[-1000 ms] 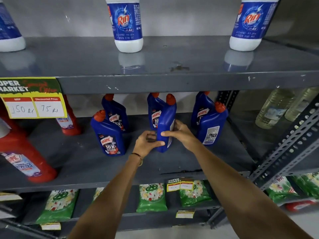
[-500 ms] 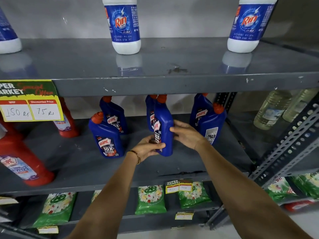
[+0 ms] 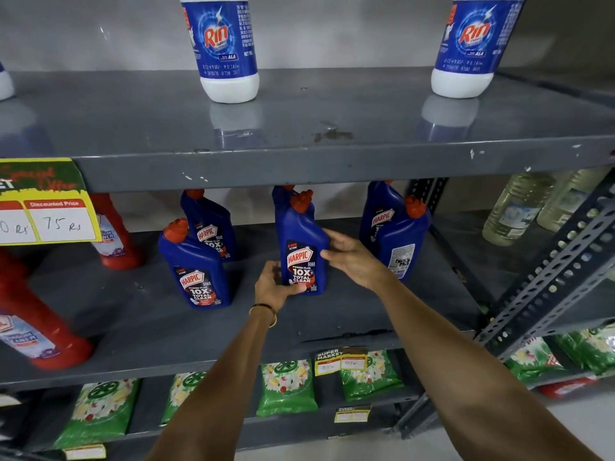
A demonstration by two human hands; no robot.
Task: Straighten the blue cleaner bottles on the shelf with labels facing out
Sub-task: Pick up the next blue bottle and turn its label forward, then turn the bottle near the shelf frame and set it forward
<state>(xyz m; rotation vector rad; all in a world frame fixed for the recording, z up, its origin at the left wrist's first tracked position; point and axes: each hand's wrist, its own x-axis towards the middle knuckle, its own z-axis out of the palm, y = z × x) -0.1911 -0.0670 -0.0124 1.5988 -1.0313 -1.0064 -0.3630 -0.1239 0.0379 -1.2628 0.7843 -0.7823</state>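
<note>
Your left hand [image 3: 274,287] grips the base of the middle blue bottle [image 3: 301,241], thumb across the lower label. Your right hand [image 3: 351,259] curls round its right side. The bottle stands upright on the middle shelf [image 3: 332,316], Harpic label facing out. Right front bottle [image 3: 404,251]: back label showing. Left front bottle [image 3: 194,274]: label out. All opaque, red caps on; contents unseen.

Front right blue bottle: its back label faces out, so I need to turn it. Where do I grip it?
Grip the front right blue bottle around its wide lower body, coming from the front; it stands upright, and another bottle crowds it behind.
</note>
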